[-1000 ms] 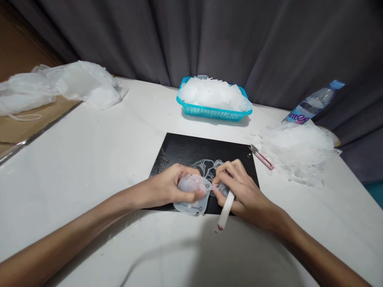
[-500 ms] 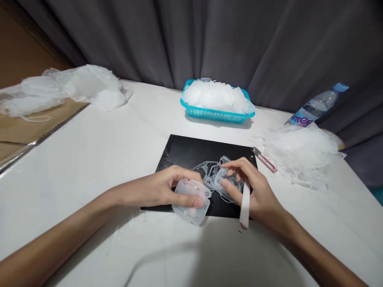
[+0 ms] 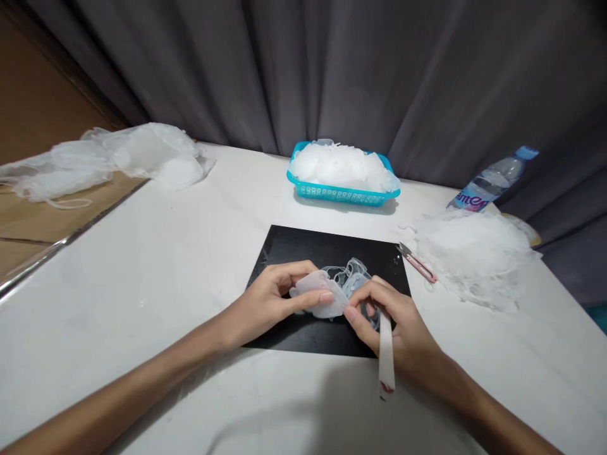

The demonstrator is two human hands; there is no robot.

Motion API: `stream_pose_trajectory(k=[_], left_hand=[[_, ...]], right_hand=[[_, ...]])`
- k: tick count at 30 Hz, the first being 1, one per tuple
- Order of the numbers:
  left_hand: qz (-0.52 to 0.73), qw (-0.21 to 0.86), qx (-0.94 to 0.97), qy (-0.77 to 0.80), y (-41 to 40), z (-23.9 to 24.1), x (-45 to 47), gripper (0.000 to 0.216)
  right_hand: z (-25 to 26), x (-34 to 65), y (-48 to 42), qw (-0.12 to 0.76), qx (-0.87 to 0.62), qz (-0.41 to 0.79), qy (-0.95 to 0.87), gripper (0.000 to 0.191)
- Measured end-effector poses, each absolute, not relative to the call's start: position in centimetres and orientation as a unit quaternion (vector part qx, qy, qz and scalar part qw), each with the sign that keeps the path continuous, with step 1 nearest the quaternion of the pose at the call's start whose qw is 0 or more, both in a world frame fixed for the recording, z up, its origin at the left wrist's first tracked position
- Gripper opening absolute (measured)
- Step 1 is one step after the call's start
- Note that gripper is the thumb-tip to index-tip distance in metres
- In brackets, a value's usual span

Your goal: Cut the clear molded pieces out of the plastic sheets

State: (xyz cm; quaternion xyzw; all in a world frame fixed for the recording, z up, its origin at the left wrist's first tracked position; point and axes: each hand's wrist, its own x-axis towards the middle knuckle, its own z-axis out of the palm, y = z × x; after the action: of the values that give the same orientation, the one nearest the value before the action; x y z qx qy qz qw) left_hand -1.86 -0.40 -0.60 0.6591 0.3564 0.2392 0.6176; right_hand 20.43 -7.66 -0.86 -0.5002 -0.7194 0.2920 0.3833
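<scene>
Our left hand, lower centre of the frame, grips a translucent piece above a black mat; our right hand pinches its edge, white stick tucked in the palm. Tugging too hard could tear that edge.

Printed text within my view: well beyond my right hand, and farther to the right, a clear bottle with a blue cap bears a blue label. On it I read large purple lowercase letters, apparently "ante", followed by a further character too unclear to identify. Whether other letters precede them, and thus the full brand name, I cannot tell.
</scene>
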Motion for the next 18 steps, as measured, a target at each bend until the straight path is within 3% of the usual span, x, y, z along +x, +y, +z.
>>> stream_pose_trajectory(k=[6, 11, 15, 18], left_hand=[[0.256, 0.534, 0.708, 0.385, -1.3, 0.2, -1.7, 0.02], [0.263, 0.575, 0.669, 0.391, -1.5, 0.3, -1.4, 0.024], [0.281, 0.632, 0.606, 0.392, -1.7, -0.1, -1.2, 0.024], [0.289, 0.649, 0.584, 0.394, -1.8, -0.1, -1.1, 0.022]], right_hand=[[-0.4, 23.2, -6.7, 0.304, -0.536, 0.33, -0.715, 0.022], [-1.8, 26.4, -5.4, 0.258, -0.61, 0.153, -0.734, 0.027], [-2.2, 28.0, -4.7, 0.241, -0.592, 0.159, -0.753, 0.029], [-2.8, 29.3, -4.1, 0.249, -0.643, 0.04, -0.723, 0.032]])
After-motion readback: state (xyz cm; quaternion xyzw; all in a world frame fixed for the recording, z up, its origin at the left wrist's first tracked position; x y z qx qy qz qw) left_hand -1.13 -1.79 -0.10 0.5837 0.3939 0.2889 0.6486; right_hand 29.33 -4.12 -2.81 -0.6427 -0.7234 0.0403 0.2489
